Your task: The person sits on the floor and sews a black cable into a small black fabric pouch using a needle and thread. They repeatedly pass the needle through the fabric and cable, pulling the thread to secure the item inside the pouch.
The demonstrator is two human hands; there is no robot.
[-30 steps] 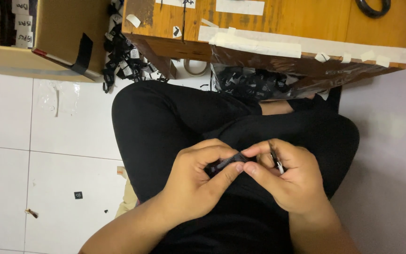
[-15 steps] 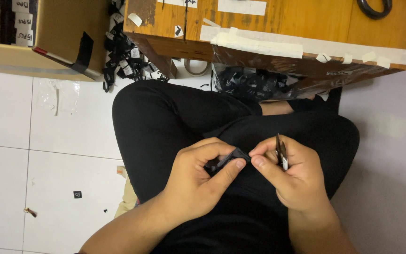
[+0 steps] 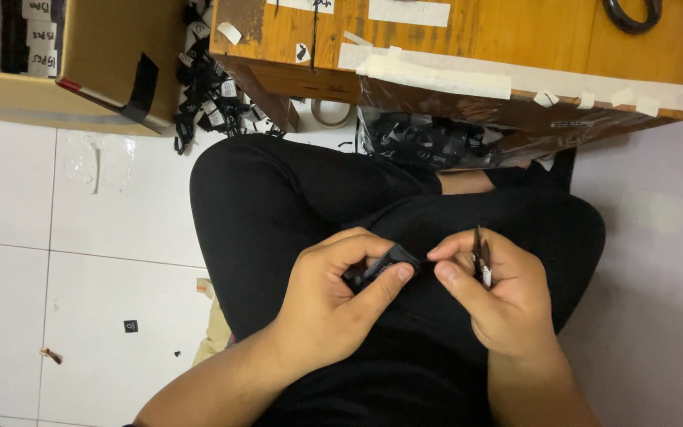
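I sit cross-legged on the floor in black trousers, both hands over my lap. My left hand (image 3: 333, 304) pinches a small black folded piece (image 3: 387, 261) between thumb and fingers. My right hand (image 3: 496, 296) is closed around a thin black tool with a pale tip (image 3: 480, 257) that stands upright behind the fingers; its thumb and forefinger reach toward the end of the black piece. The two hands almost touch at the fingertips.
A low wooden table (image 3: 468, 47) with strips of masking tape stands just beyond my knees. A pile of small black pieces (image 3: 428, 142) lies under it, another heap (image 3: 207, 99) to the left. A cardboard box (image 3: 96, 59) sits at the far left on white floor tiles (image 3: 65, 269).
My right hand has drawn slightly right, away from the left hand, and the thin tool in it now stands more upright. The black piece stays pinched in my left hand.
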